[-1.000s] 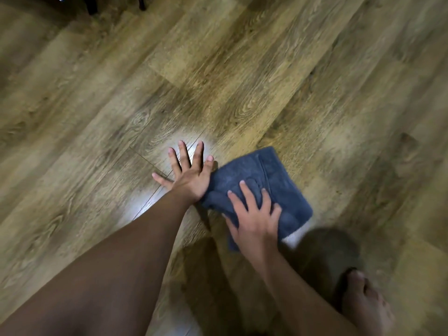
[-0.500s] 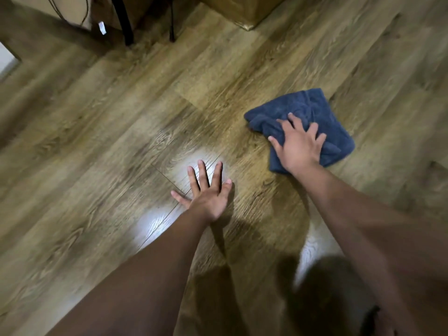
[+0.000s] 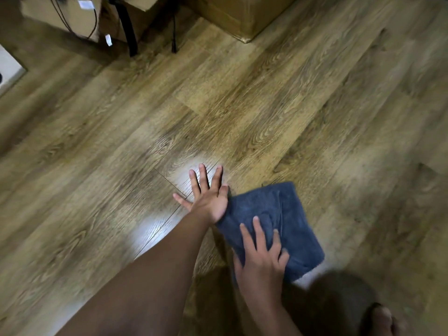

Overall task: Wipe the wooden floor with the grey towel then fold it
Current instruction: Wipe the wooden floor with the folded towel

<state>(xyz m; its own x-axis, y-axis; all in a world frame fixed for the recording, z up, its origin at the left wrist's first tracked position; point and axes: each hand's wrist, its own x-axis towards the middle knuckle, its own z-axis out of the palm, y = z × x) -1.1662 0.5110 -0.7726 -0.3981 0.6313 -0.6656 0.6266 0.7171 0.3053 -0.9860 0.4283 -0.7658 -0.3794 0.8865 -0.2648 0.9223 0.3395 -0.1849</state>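
Note:
The grey towel (image 3: 278, 214), a bunched blue-grey square, lies on the wooden floor (image 3: 266, 105) at the lower centre right. My right hand (image 3: 263, 258) presses flat on the towel's near part with fingers spread. My left hand (image 3: 206, 192) rests flat on the bare floor with fingers spread, and its heel touches the towel's left edge. A bright patch of reflected light sits on the planks under my left forearm.
Cardboard boxes (image 3: 242, 18) stand on the floor at the top, with black furniture legs (image 3: 128, 32) and cables (image 3: 92, 23) beside them. A white object (image 3: 7, 69) is at the left edge. My bare foot (image 3: 385, 321) is at the bottom right.
My right hand has pulled the towel back from the far right toward me, until it lies against my left hand. My left hand has stayed planted on the floor.

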